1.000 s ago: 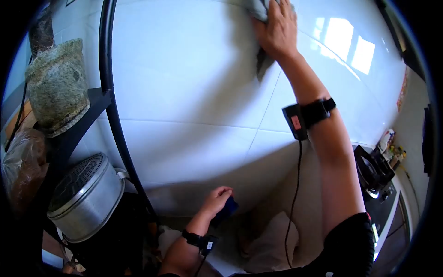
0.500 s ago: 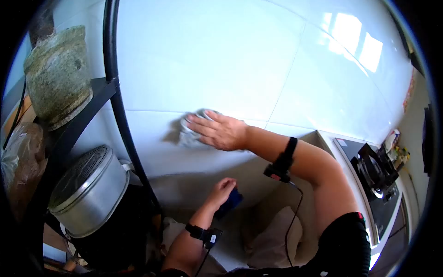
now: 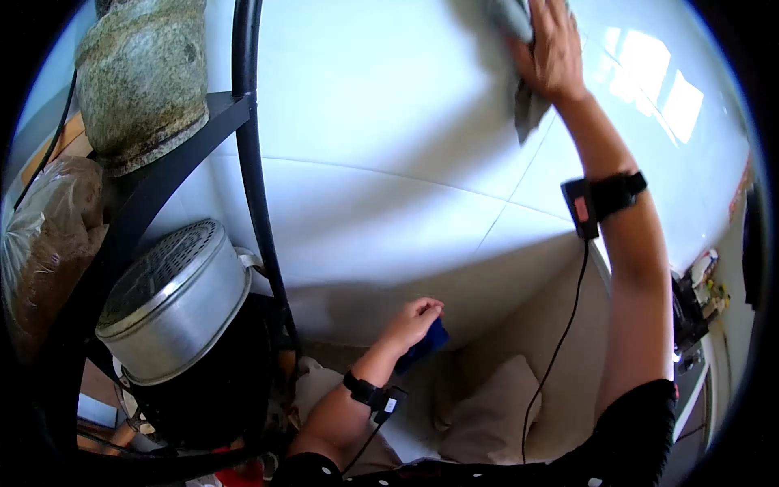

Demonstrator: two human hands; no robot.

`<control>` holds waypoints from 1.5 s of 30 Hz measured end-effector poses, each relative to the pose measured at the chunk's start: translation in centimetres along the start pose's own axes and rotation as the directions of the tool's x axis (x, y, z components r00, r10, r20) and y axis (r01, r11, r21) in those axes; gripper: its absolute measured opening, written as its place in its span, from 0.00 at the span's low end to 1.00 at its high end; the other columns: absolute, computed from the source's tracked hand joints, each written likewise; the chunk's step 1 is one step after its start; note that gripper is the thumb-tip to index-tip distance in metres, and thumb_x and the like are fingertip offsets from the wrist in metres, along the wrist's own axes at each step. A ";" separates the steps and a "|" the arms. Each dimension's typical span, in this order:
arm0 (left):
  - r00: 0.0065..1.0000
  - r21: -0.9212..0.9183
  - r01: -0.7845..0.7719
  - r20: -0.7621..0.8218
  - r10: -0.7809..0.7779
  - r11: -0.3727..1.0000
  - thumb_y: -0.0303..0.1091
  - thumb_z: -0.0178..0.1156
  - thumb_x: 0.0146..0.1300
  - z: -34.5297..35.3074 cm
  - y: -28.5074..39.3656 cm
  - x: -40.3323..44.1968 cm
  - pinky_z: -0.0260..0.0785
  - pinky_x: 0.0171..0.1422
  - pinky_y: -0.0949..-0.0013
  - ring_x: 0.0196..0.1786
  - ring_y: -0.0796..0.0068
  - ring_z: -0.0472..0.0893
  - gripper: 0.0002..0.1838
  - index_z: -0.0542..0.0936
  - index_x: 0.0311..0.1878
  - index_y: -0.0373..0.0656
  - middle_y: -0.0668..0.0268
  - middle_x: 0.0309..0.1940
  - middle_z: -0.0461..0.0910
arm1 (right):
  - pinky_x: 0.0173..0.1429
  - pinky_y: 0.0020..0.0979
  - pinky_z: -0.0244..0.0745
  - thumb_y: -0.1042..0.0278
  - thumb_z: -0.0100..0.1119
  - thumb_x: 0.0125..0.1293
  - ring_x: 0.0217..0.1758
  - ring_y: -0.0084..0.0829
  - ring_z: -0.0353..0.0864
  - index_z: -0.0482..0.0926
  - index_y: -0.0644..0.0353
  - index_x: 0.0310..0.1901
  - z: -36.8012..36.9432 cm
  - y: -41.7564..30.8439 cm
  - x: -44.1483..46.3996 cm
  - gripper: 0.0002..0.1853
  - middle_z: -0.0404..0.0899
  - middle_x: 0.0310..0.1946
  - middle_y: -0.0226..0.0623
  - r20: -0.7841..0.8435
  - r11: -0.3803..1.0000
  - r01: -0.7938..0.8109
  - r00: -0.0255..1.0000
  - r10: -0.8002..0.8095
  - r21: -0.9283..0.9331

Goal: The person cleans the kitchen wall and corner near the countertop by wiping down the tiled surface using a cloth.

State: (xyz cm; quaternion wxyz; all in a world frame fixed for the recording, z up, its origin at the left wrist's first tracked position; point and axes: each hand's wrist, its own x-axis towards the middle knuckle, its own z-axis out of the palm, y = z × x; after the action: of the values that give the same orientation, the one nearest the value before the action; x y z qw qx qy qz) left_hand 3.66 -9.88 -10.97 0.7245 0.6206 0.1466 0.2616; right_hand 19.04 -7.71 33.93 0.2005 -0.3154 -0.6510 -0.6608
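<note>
My right hand [image 3: 553, 57] is raised high at the top of the view, its fingers stretched over a grey cloth [image 3: 529, 109]. The cloth bunches beside the hand and one end hangs down in front of the white tiled wall [image 3: 381, 89]. Low in the middle, my left hand [image 3: 412, 325] is closed, with its fingers curled together. A dark blue thing [image 3: 425, 344] shows just under its fingers and looks held; its kind is not clear. Both my wrists wear black straps with small boxes and cables.
At left stands a black shelf rack [image 3: 253, 154] bearing a rough stone-like vessel [image 3: 144, 85] and a plastic bag [image 3: 57, 235]. An aluminium pot [image 3: 182, 304] with a perforated top sits lower. A stove [image 3: 690, 316] is partly hidden behind my right arm.
My right hand has moved up and to the right along the wall with the grey cloth. My left hand keeps its closed pose. The view has shifted, so the rack appears further right.
</note>
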 end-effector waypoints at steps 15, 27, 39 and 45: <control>0.998 0.025 0.062 -0.002 -0.061 0.998 0.36 0.52 0.69 0.9 -1.1 0.9 0.69 0.51 0.73 0.45 0.77 0.78 0.14 0.78 0.50 0.37 0.66 0.41 0.81 | 0.74 0.48 0.49 0.70 0.53 0.57 0.72 0.50 0.54 0.66 0.69 0.59 10.3 -19.4 8.8 0.27 0.58 0.66 0.57 0.027 0.928 0.005 1.000 -0.016 0.372; 0.998 0.037 -0.056 -0.017 0.057 0.998 0.38 0.53 0.69 -0.3 -2.6 1.8 0.68 0.54 0.71 0.45 0.77 0.77 0.14 0.78 0.49 0.38 0.66 0.39 0.80 | 0.75 0.44 0.47 0.63 0.46 0.68 0.74 0.36 0.56 0.73 0.55 0.56 4.3 -25.2 -11.9 0.17 0.60 0.69 0.44 0.438 0.805 0.216 0.746 -0.501 0.553; 0.999 0.122 -0.028 0.044 0.023 0.992 0.38 0.53 0.68 0.3 2.5 -0.8 0.69 0.54 0.70 0.47 0.73 0.79 0.15 0.77 0.51 0.38 0.62 0.44 0.82 | 0.66 0.58 0.60 0.71 0.54 0.55 0.73 0.50 0.54 0.57 0.53 0.70 2.3 -5.1 -4.6 0.38 0.53 0.70 0.51 0.033 0.997 0.060 0.998 -0.058 -0.051; 0.999 0.165 0.037 -0.029 -0.032 0.986 0.37 0.54 0.67 0.1 1.3 0.4 0.70 0.51 0.70 0.46 0.74 0.79 0.15 0.78 0.51 0.38 0.62 0.42 0.81 | 0.71 0.49 0.52 0.73 0.55 0.50 0.70 0.54 0.55 0.68 0.72 0.53 5.5 -8.6 7.9 0.26 0.62 0.62 0.60 -0.098 0.981 -0.182 0.980 0.175 -0.062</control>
State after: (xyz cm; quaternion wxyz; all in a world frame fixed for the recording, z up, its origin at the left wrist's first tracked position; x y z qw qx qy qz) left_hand 3.81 -9.57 -9.67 0.6729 0.6726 0.1879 0.2439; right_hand 8.41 -0.56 32.67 0.2776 -0.3486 -0.5863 -0.6765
